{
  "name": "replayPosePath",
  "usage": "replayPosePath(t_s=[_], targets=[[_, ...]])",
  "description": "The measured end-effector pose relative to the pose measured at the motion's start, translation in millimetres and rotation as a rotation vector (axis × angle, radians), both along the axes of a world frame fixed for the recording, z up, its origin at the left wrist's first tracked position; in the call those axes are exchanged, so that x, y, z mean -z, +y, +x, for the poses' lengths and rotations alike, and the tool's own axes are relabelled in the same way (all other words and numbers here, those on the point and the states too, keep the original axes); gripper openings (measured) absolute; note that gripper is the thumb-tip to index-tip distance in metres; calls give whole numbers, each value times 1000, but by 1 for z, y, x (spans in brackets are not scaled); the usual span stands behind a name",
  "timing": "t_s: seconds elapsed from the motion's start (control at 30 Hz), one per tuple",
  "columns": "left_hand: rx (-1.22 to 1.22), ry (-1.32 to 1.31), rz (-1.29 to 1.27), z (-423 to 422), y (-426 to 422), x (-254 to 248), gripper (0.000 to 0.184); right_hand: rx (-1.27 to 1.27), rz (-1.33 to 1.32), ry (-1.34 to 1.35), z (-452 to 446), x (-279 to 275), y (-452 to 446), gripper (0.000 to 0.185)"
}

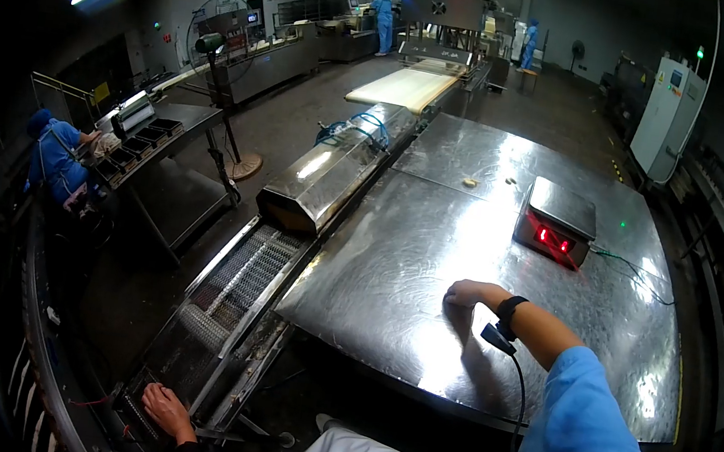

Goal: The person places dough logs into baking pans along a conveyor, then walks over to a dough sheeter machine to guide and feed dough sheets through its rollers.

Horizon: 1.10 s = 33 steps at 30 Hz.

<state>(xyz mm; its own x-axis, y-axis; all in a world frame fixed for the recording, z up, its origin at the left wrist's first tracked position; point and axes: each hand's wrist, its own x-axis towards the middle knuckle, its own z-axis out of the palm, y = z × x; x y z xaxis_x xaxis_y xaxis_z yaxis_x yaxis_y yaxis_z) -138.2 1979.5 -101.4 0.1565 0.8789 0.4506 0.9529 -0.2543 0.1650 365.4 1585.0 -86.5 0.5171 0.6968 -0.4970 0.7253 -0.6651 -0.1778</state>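
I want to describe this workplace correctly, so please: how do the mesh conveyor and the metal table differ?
The mesh conveyor is narrow, while the metal table is broad. The mesh conveyor has a textured surface; the metal table is smooth. The left hand is at the mesh conveyor's near end; the right hand is at the metal table. Both look metallic.

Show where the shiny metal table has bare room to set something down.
Bare table lies between the right hand and the silver metal hood, and from that hand to the small pale scraps. Crowded: around the square silver-topped scale and thin green cable.
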Motion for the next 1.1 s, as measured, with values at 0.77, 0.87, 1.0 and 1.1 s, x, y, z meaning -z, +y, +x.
replayPosePath(t_s=[0.77, 0.87, 1.0, 1.1], targets=[[24, -17, 35, -2, 2, 2, 15, 25, 25, 21, 9, 12, -2, 30], [31, -27, 11, -1, -1, -2, 16, 20, 26, 19, 8, 11, -2, 30], [39, -28, 2, -2, 0, -1, 17, 21, 29, 19, 8, 10, -1, 30], [37, -25, 22, -2, 2, 3, 17, 21, 31, 19, 9, 10, 0, 29]])
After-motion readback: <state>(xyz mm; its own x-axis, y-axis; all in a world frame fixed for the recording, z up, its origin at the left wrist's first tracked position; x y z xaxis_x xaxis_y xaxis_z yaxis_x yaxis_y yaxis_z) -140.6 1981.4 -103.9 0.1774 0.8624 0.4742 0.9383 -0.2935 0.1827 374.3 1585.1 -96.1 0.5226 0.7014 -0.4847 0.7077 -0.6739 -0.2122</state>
